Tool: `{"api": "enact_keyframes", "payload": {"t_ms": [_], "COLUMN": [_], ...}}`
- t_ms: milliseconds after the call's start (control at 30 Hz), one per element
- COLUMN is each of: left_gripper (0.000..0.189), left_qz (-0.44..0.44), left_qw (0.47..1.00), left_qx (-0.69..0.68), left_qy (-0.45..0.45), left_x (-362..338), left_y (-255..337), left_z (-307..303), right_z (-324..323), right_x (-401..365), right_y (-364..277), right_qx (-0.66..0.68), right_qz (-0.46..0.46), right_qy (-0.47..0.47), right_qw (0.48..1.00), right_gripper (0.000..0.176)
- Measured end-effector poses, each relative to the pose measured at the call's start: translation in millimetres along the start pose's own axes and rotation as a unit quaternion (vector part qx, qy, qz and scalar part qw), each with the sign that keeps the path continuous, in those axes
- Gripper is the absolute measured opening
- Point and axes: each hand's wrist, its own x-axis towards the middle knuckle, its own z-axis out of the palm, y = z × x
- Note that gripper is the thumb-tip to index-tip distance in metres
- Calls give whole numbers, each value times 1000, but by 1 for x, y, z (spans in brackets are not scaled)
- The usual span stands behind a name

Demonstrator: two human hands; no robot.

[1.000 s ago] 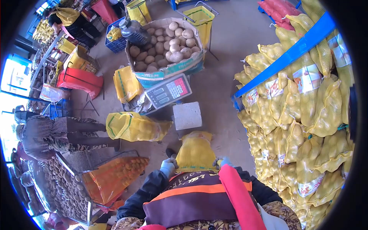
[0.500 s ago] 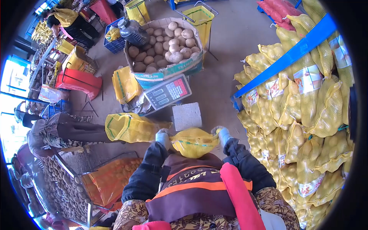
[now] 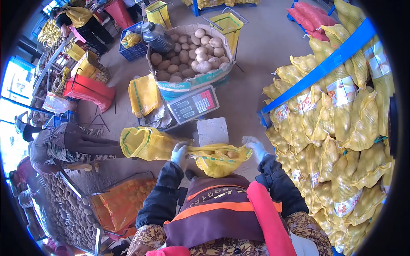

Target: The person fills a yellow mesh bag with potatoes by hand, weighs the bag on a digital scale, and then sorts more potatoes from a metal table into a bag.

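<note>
A yellow mesh bag [image 3: 217,164] with potatoes inside hangs in front of my apron, its mouth partly open. My left hand [image 3: 180,152], gloved, is closed on the left side of its rim. My right hand [image 3: 255,148], also gloved, grips the right end of the rim. Left of my left hand is another yellow mesh bag [image 3: 147,144], wide-mouthed. Beyond the held bag stand a pale block [image 3: 212,131] and a scale with a keypad [image 3: 193,105].
A carton [image 3: 194,84] of potatoes holds a dark jar [image 3: 157,37]. Yellow bags [image 3: 144,94] lie beside the scale. Filled mesh sacks [image 3: 341,119] are stacked at right behind a blue bar [image 3: 318,66]. A person [image 3: 77,143] bends at left near an orange bag [image 3: 124,202].
My right hand has moved right and slightly up, drawing the rim wider, so potatoes now show in the bag's mouth. The view has shifted slightly.
</note>
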Motion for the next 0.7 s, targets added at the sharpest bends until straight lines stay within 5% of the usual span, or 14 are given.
{"api": "enact_keyframes", "payload": {"t_ms": [67,133,200,267,367,400,433,500,533,600,700], "left_gripper": [25,27,28,29,20,17,16,15,16,15,14], "left_qz": [22,44,9,-60,-137,-160,-175,-206,-222,-244,-248], "left_qw": [999,997,993,984,966,964,962,951,942,934,933], "left_qx": [11,20,10,32,91,114,122,153,176,184,209], "left_qy": [29,56,116,167,198,177,172,173,180,187,157], "left_x": [-6,-14,-21,-31,-49,-48,-63,-84,-88,-93,-91], "left_y": [2,-1,-17,-41,-92,-119,-126,-145,-156,-162,-166], "left_z": [-21,-50,-93,-139,-206,-236,-246,-267,-278,-285,-285], "right_z": [-5,-19,-43,-111,-200,-134,-157,-142,-136,-120,-96], "right_x": [-20,-38,-53,-42,-61,-109,-119,-120,-130,-140,-139], "right_y": [-12,-17,1,79,211,145,190,246,256,264,242], "right_qx": [-17,93,116,-28,-437,-531,-659,-527,-529,-348,-497], "right_qz": [-54,-63,-31,87,207,250,154,418,417,414,320], "right_qy": [-14,86,185,250,173,58,-104,-117,-117,-74,-98], "right_qw": [998,990,975,964,858,807,729,731,730,838,801], "right_gripper": [44,58,53,57,38,36,36,38,38,38,39]}}
